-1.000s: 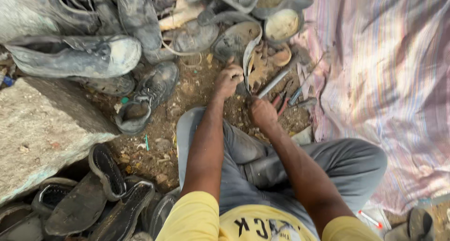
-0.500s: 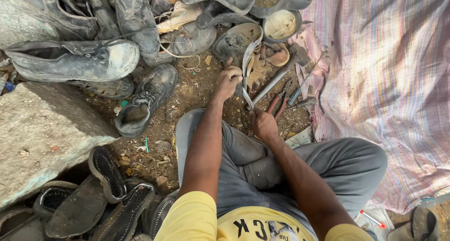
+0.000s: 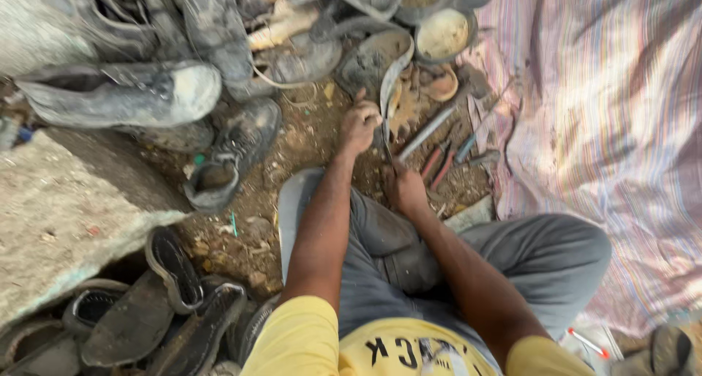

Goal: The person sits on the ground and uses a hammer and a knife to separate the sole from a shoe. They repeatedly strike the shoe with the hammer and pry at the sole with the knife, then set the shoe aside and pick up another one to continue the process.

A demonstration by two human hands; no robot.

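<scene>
My left hand [image 3: 358, 123] grips the lower end of a curved, worn shoe sole [image 3: 390, 80] that stands on edge on the dirt. My right hand [image 3: 406, 189] is just below it, closed around a thin dark tool [image 3: 387, 151] whose tip reaches the sole near my left fingers. I cannot tell the tool's exact kind. Both forearms stretch forward over my grey trousers. A flat grey sole [image 3: 292, 204] lies under my left forearm.
Red-handled pliers [image 3: 439, 164], a metal rod [image 3: 428, 131] and a blue-handled tool [image 3: 464, 148] lie right of the hands. A round bowl [image 3: 442, 34], a grey boot [image 3: 124, 91], a black shoe [image 3: 234, 153], a stone slab [image 3: 66, 208], old soles [image 3: 146, 310] and a striped cloth [image 3: 607, 127] surround them.
My right hand has drawn back slightly toward my body with the thin tool. My left hand stays on the upright sole.
</scene>
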